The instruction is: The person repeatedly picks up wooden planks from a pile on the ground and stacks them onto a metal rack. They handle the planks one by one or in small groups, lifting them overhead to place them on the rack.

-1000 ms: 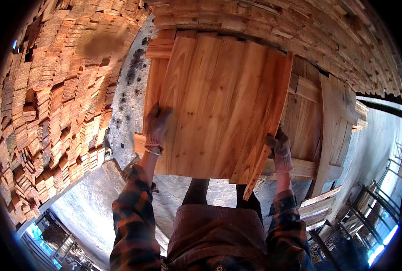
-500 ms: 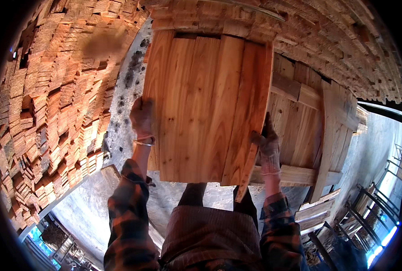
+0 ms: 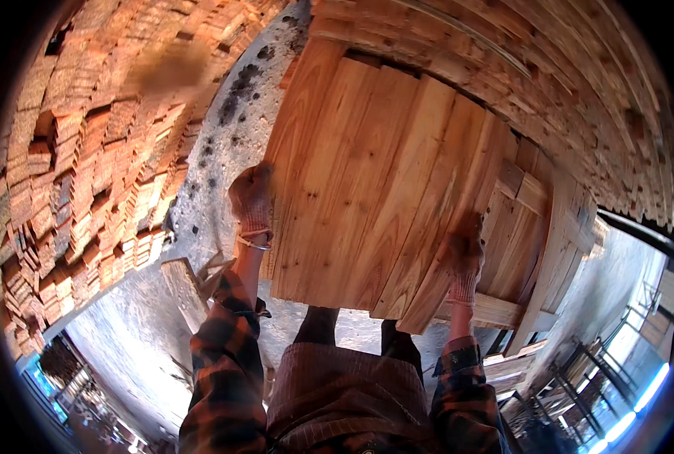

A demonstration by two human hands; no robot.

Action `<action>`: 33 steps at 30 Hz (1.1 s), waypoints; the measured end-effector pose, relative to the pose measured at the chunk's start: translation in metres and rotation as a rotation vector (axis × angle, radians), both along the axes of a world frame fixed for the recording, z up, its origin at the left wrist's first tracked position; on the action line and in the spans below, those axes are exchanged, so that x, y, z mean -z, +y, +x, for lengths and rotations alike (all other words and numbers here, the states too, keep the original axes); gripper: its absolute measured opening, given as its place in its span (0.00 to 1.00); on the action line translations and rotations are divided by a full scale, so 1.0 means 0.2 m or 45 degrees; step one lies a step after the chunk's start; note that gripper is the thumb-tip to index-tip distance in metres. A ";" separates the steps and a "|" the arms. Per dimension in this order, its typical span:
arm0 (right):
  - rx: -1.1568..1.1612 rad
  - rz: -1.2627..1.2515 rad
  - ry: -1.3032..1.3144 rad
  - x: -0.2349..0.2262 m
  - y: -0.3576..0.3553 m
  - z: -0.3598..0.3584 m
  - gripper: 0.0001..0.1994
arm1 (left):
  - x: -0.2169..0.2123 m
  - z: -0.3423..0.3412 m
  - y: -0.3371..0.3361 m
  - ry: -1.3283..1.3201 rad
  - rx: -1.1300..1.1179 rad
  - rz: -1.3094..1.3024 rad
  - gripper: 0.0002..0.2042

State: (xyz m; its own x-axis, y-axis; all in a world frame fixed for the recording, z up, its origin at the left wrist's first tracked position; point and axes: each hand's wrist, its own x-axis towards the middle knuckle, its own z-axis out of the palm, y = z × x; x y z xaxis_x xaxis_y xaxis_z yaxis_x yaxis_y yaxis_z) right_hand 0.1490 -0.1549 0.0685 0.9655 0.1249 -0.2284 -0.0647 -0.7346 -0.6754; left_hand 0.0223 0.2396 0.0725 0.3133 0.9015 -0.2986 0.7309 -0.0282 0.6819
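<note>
Before me lies a row of reddish-brown wooden boards (image 3: pixel 352 189), side by side with uneven ends. My left hand (image 3: pixel 251 198), in a knitted glove and with a bangle at the wrist, is closed at the left edge of the row; its fingertips are hidden. On the right, my gloved right hand (image 3: pixel 464 261) grips the outer edge of the rightmost board (image 3: pixel 435 287), which lies almost flat beside its neighbour. Its near end sticks out lower than the others. What bears the boards from below is mostly hidden.
Stacked wood pieces form a tall pile (image 3: pixel 102 166) at the left and another stack (image 3: pixel 579 98) across the far right. A pallet-like wooden frame (image 3: pixel 537 265) stands right of the boards. Wood scraps (image 3: pixel 185 291) lie on the grey floor (image 3: pixel 136 340) near my left arm.
The rightmost board has gone from standing tilted on its edge to lying nearly flat, with my right hand still on it. The view has turned, so the row appears slanted to the right.
</note>
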 end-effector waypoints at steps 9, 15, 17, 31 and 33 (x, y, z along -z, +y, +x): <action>0.022 0.409 0.215 -0.01 -0.08 0.09 0.33 | -0.02 0.00 -0.02 0.004 0.099 0.005 0.15; 0.057 0.252 0.231 -0.12 0.04 0.10 0.34 | -0.13 -0.02 0.02 -0.337 -0.031 -0.318 0.22; 0.020 0.121 0.257 -0.18 0.12 0.09 0.34 | -0.15 -0.22 -0.04 -0.503 -0.102 -0.088 0.30; 0.277 0.111 0.375 -0.20 0.29 0.02 0.36 | 0.07 -0.45 -0.86 -0.259 -1.257 -0.418 0.29; 0.213 0.135 0.343 -0.18 0.26 0.02 0.36 | 0.08 -0.48 -0.87 -0.181 -1.100 -0.341 0.29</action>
State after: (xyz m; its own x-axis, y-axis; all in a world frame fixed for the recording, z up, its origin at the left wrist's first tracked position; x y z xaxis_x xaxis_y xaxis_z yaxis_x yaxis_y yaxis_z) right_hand 0.1534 -0.1035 0.1035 0.8815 0.0065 -0.4722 -0.3649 -0.6252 -0.6899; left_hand -0.0743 0.0647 0.0571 -0.3882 0.7456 -0.5416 0.3328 0.6615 0.6720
